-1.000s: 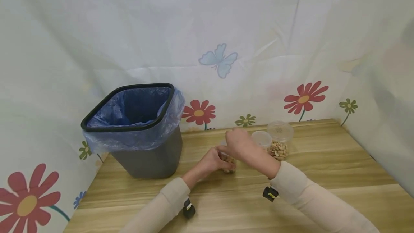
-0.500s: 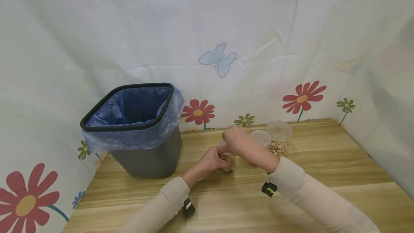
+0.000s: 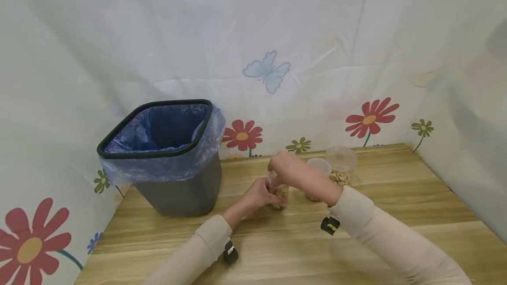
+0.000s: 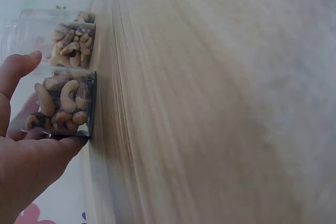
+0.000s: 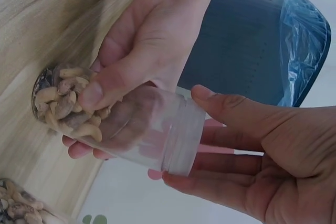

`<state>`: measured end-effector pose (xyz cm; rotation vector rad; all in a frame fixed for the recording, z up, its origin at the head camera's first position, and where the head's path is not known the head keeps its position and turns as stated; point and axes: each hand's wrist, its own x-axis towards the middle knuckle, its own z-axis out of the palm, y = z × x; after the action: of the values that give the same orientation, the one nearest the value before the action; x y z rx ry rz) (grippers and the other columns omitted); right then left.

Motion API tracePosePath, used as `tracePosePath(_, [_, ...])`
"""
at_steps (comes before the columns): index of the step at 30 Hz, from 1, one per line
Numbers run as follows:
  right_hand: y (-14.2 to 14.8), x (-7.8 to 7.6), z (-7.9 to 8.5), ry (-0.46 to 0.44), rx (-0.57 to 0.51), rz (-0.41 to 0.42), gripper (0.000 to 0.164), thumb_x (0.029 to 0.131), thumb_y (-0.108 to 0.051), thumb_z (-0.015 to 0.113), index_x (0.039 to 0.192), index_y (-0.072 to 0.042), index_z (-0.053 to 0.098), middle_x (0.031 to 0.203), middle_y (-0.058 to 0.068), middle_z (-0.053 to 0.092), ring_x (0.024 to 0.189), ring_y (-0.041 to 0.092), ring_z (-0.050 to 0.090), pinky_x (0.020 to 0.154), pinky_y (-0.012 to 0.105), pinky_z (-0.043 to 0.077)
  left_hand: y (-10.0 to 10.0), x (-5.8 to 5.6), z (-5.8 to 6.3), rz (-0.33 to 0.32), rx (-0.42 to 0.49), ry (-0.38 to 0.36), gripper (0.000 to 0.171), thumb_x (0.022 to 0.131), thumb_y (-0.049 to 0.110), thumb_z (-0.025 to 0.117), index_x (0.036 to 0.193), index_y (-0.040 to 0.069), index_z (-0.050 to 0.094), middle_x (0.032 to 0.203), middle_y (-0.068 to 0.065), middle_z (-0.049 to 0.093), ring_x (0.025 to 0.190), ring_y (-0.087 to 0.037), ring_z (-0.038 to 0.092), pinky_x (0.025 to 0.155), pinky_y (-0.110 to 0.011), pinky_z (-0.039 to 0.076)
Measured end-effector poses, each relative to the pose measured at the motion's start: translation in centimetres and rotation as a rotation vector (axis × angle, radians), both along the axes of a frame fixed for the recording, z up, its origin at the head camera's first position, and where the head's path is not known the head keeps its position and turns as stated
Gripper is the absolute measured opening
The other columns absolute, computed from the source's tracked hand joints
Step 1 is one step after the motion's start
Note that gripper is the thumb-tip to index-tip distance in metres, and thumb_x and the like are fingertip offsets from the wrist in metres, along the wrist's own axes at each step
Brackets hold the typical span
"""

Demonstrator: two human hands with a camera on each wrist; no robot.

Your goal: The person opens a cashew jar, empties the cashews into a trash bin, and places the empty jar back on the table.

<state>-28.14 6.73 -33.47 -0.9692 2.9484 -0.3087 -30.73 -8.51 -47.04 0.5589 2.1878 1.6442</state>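
Note:
A clear plastic jar (image 5: 71,106), its lower part filled with cashews, stands on the table. My left hand (image 3: 259,193) grips its side, thumb and fingers around the body, as the right wrist view shows. From above, my right hand (image 3: 288,170) holds the translucent lid (image 5: 187,136) by its edge, thumb on one side and fingers on the other. The lid sits on the jar's mouth. In the left wrist view the jar's base (image 4: 92,103) is at the tabletop. My right hand and forearm partly hide the jars behind them in the head view.
Two more clear jars of nuts stand to the right, a nearer one with a round lid (image 3: 320,166) and a farther one (image 3: 341,158). A grey bin (image 3: 186,192) with a blue liner stands at the left. Floral cloth (image 3: 253,21) hangs behind the wooden table (image 3: 293,245).
My right hand has turned slightly at the lid and shifted a little left. The left hand keeps its grip, and the jar stays in place.

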Motion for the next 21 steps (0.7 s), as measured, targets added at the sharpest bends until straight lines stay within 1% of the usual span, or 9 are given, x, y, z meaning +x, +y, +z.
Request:
tracePosePath(3, [0.4,-0.2,0.1,-0.04,0.009,0.008,0.026,0.088,-0.014,0.08,0.11,-0.001,0.078,0.11,0.014,0.075,0.097,0.028,0.073,0.081,0.037,0.059,0.2,0.1,0.2,0.006,-0.027,0.014,0.026,0.081,0.01,0.087,0.091,0.001,0.064,0.075,0.002,0.057,0.071,-0.011,0.051,0.064,-0.027,0.043])
tracePosePath(5, [0.7,-0.4,0.1,-0.061,0.019,0.02,0.026,0.089,-0.015,0.079,0.113,-0.002,0.077,0.112,0.012,0.075,0.099,0.027,0.072,0.083,0.036,0.059,0.2,0.1,0.4,0.007,-0.043,0.02,0.027,0.081,0.012,0.087,0.09,0.002,0.063,0.075,0.002,0.055,0.071,-0.012,0.049,0.063,-0.027,0.042])
tracePosePath(12, [1.5,-1.0,0.4,-0.132,0.026,0.146,0.031,0.091,-0.013,0.076,0.121,-0.004,0.075,0.115,0.01,0.075,0.092,0.02,0.072,0.08,0.032,0.058,0.1,0.3,0.4,-0.002,-0.052,0.006,0.025,0.081,0.012,0.087,0.098,0.007,0.069,0.087,0.001,0.066,0.077,-0.013,0.057,0.069,-0.028,0.048])
tracePosePath(15, [1.8,-1.3,0.5,-0.162,0.034,0.184,0.031,0.091,-0.013,0.078,0.121,-0.008,0.075,0.116,0.005,0.075,0.096,0.017,0.071,0.083,0.032,0.057,0.0,0.3,0.4,-0.016,-0.036,-0.012,0.028,0.082,0.012,0.087,0.105,0.009,0.071,0.097,0.0,0.07,0.083,-0.013,0.062,0.072,-0.029,0.051])
tracePosePath(18, [2.0,-1.6,0.5,-0.182,0.038,0.216,0.032,0.089,-0.011,0.079,0.121,-0.011,0.076,0.116,0.002,0.075,0.101,0.016,0.07,0.087,0.033,0.056,0.0,0.4,0.4,-0.026,-0.024,-0.033,0.029,0.083,0.012,0.086,0.108,0.01,0.072,0.099,-0.002,0.072,0.084,-0.015,0.065,0.072,-0.031,0.053])
tracePosePath(21, [2.1,-1.9,0.5,-0.196,0.05,0.229,0.036,0.086,-0.01,0.081,0.122,-0.011,0.075,0.118,0.001,0.074,0.105,0.017,0.069,0.088,0.033,0.056,0.0,0.5,0.5,-0.022,-0.027,-0.036,0.03,0.083,0.012,0.086,0.109,0.01,0.072,0.1,-0.002,0.072,0.086,-0.015,0.066,0.073,-0.031,0.053])
